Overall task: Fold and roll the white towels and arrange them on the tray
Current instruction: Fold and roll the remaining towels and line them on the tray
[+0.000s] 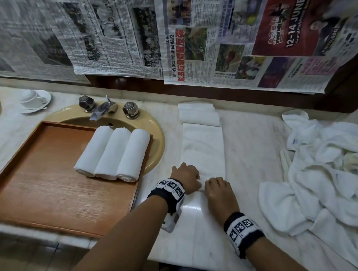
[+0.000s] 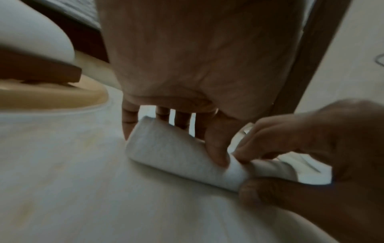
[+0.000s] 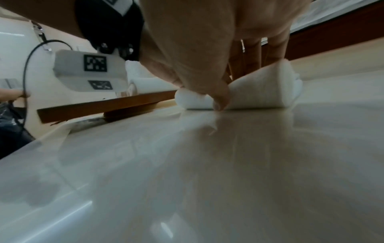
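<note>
Across the lower half of the head view runs the marble counter, a heap of loose towels at right. Lower left, the wooden tray already carries three rolled towels. At centre lies the folded strip, its near end turned into a small roll. The left hand and right hand both curl over that roll, thumbs tucked beneath. Best to keep pressure even and edges square, or it may cone.
</note>
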Available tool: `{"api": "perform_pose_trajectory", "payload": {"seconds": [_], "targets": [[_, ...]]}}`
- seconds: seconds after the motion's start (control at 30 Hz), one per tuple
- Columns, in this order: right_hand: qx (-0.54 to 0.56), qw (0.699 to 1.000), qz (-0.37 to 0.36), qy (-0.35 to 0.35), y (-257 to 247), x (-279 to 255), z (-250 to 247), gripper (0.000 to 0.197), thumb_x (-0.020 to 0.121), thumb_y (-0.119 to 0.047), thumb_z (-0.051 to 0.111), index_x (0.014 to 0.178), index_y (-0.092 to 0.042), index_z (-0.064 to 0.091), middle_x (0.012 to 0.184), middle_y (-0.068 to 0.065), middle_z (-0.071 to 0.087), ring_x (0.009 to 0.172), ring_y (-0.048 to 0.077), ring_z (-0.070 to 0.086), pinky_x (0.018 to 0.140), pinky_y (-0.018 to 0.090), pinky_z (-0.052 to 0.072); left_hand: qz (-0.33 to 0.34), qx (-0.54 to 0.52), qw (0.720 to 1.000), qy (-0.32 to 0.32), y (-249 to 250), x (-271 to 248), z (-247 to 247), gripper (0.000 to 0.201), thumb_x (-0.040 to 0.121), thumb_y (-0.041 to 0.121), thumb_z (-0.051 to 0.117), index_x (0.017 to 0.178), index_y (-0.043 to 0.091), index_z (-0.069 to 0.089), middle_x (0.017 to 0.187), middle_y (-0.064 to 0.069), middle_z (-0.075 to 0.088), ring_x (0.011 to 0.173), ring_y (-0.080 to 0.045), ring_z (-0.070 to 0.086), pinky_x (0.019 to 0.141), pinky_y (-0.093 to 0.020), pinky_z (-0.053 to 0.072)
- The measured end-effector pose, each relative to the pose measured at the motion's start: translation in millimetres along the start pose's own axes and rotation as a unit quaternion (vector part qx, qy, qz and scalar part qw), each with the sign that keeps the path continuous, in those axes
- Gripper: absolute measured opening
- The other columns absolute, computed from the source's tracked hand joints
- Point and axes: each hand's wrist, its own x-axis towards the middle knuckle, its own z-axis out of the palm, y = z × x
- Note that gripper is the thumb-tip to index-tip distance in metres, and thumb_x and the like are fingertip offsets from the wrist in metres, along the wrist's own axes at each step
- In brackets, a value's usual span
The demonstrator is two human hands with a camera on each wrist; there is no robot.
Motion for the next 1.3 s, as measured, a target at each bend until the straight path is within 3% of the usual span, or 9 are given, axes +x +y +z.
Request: {"api": "perform_pose_trajectory", "payload": {"seconds": [0.13, 0.27, 0.37, 0.47, 0.53, 0.73, 0.93, 1.17, 1.3], "targets": [[0.016, 0.993, 0.034, -0.109, 8, 23, -22, 0.021, 0.073, -0.006, 0.063, 0.090, -0.017, 0.066, 0.098, 0.002, 0.057, 0.098, 0.025, 0.053, 0.083, 0.036, 0.043, 0.022, 0.044, 0.989, 0.140, 6, -13, 13, 0.019, 0.087, 0.027, 0.063, 0.104, 0.021, 0.069, 0.106, -0.002, 0.058, 0.103, -0.025, 0.051, 0.087, -0.043, 0.042], [0.052, 0.980, 0.042, -0.188, 19, 54, -36, 0.013, 0.090, -0.021, 0.051, 0.098, -0.020, 0.062, 0.112, 0.001, 0.054, 0.111, 0.023, 0.047, 0.092, 0.034, 0.038, 0.101, 0.117, 0.968, 0.199, 4, -22, 31, 0.028, 0.053, 0.004, 0.074, 0.075, 0.014, 0.061, 0.079, -0.004, 0.055, 0.073, -0.027, 0.053, 0.066, -0.038, 0.047], [0.139, 0.960, 0.103, -0.219, 27, 67, -37, 0.018, 0.089, -0.025, 0.057, 0.101, -0.016, 0.066, 0.108, 0.001, 0.061, 0.100, 0.022, 0.058, 0.082, 0.032, 0.048, 0.103, 0.116, 0.972, 0.179, 1, -15, 27, 0.026, 0.051, 0.000, 0.067, 0.072, 0.013, 0.058, 0.076, -0.004, 0.053, 0.072, -0.028, 0.052, 0.065, -0.037, 0.044], [0.099, 0.987, 0.089, -0.091, 19, 55, -32, 0.006, 0.084, -0.015, 0.068, 0.088, -0.012, 0.065, 0.093, 0.003, 0.060, 0.085, 0.024, 0.060, 0.064, 0.032, 0.045, 0.076, 0.098, 0.983, 0.132, 6, -7, 8, 0.014, 0.072, 0.008, 0.063, 0.085, 0.013, 0.063, 0.090, -0.004, 0.058, 0.089, -0.027, 0.052, 0.077, -0.039, 0.041], [0.042, 0.998, 0.036, -0.043, 7, 39, -23, 0.021, 0.062, 0.001, 0.080, 0.073, -0.009, 0.066, 0.075, 0.006, 0.058, 0.068, 0.026, 0.058, 0.052, 0.032, 0.041, 0.052, 0.096, 0.988, 0.109, 8, 1, -5, 0.016, 0.086, 0.020, 0.058, 0.100, 0.016, 0.066, 0.104, -0.003, 0.059, 0.102, -0.025, 0.050, 0.088, -0.040, 0.039], [0.022, 1.000, -0.011, -0.014, 11, 39, -8, 0.041, 0.038, 0.009, 0.077, 0.074, -0.006, 0.065, 0.072, 0.009, 0.059, 0.066, 0.029, 0.057, 0.057, 0.034, 0.050, -0.043, -0.014, 0.999, 0.023, 6, 24, -19, 0.026, 0.083, 0.024, 0.059, 0.107, 0.023, 0.069, 0.112, 0.003, 0.067, 0.111, -0.022, 0.056, 0.098, -0.042, 0.037], [-0.003, 0.994, -0.021, -0.112, 12, 44, -29, 0.029, 0.085, -0.009, 0.054, 0.113, -0.012, 0.059, 0.114, 0.004, 0.059, 0.113, 0.025, 0.051, 0.092, 0.034, 0.038, 0.021, 0.085, 0.982, 0.169, 8, -17, 14, 0.025, 0.072, 0.017, 0.076, 0.094, 0.019, 0.066, 0.099, -0.001, 0.059, 0.095, -0.026, 0.054, 0.079, -0.041, 0.043], [0.165, 0.948, 0.038, -0.269, 9, 33, -35, 0.021, 0.086, -0.019, 0.057, 0.103, -0.019, 0.068, 0.101, 0.002, 0.067, 0.091, 0.021, 0.064, 0.075, 0.029, 0.048, 0.115, 0.150, 0.972, 0.141, -6, -51, 46, 0.023, 0.056, 0.011, 0.077, 0.075, 0.016, 0.065, 0.078, -0.001, 0.056, 0.074, -0.027, 0.055, 0.064, -0.037, 0.040], [0.217, 0.963, 0.077, -0.143, 7, 15, -29, 0.012, 0.086, -0.019, 0.065, 0.097, -0.017, 0.069, 0.096, -0.001, 0.065, 0.089, 0.019, 0.062, 0.074, 0.031, 0.050, 0.125, 0.158, 0.975, 0.094, -2, -48, 24, 0.009, 0.081, 0.018, 0.062, 0.088, 0.014, 0.064, 0.094, -0.003, 0.058, 0.091, -0.027, 0.052, 0.075, -0.038, 0.034]]}}
